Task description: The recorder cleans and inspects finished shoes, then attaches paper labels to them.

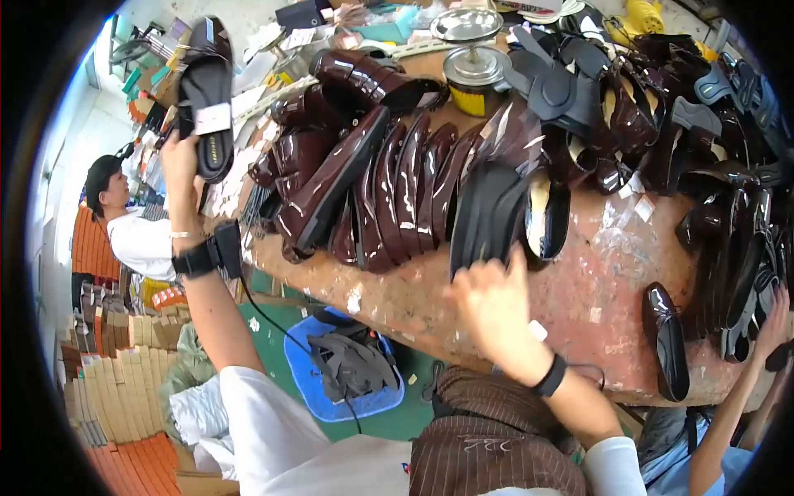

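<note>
The left hand point(180, 157) is raised high at the far left, fingers wrapped round the heel end of a black slip-on shoe point(207, 95), holding it sole-up so the white tag on the underside faces the person, as one would to check a sole. The right hand point(495, 299) is down at the bench, fingers spread wide and resting on the near ends of the black shoes point(496, 211) in the middle of the row; it grips nothing that I can see.

To their left stands a tight row of glossy burgundy shoes point(372, 186), leaned on edge against each other, which keeps many on little space. At the right lies a looser heap of dark shoes point(703, 140), and a co-worker's hand point(773, 326) reaches in from the right.

The workbench point(595, 273) is worn, reddish and glue-spotted. At the far edge stands a round metal tin point(473, 78). Below, on the green floor, a blue tray point(331, 384) holds dark strips; shoe boxes point(116, 388) stack at the left, near another worker point(132, 227).
</note>
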